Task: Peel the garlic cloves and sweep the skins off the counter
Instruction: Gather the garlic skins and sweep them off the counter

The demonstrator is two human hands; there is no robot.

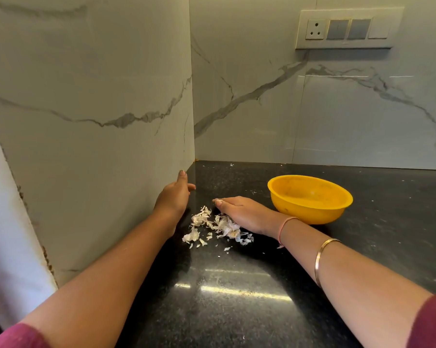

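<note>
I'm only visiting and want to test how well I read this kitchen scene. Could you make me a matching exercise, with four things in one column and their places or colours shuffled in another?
Things:
1. garlic skins
2. bowl
3. left hand
4. switch plate

Descriptions:
A. up on the back wall
B. yellow, standing on the counter
C. fingers straight, close to the side wall
D. pale loose heap on the counter

Pairs: 1-D, 2-B, 3-C, 4-A
</note>
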